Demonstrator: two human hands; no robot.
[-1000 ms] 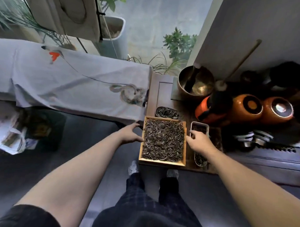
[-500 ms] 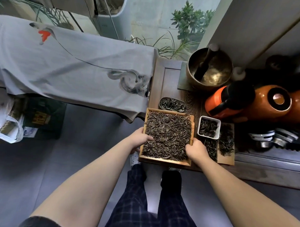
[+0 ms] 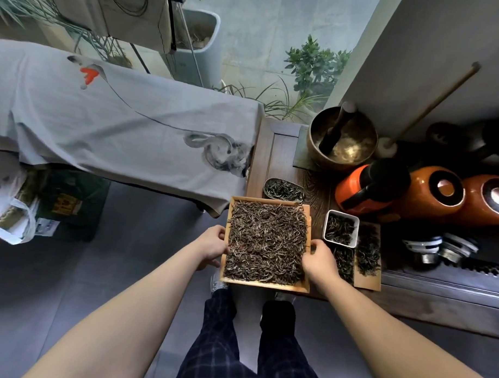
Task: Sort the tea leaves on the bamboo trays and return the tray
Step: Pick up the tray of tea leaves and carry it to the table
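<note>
Bamboo, pale and square-sided, the shallow tray (image 3: 265,284) of dark dried tea leaves (image 3: 265,241) sat at the near left corner of the dark wooden table (image 3: 275,150), its slightly longer axis running away from the person. Left hand (image 3: 212,248) and right hand (image 3: 319,260) each clasped a side rim. Yellow writing on the dark green box (image 3: 69,202) was unreadable.

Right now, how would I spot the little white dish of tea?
Find the dark wooden table with the orange jars. Just right of the big bamboo tray both hands hold stands the white dish: the only white, square-edged container holding leaves.
</note>
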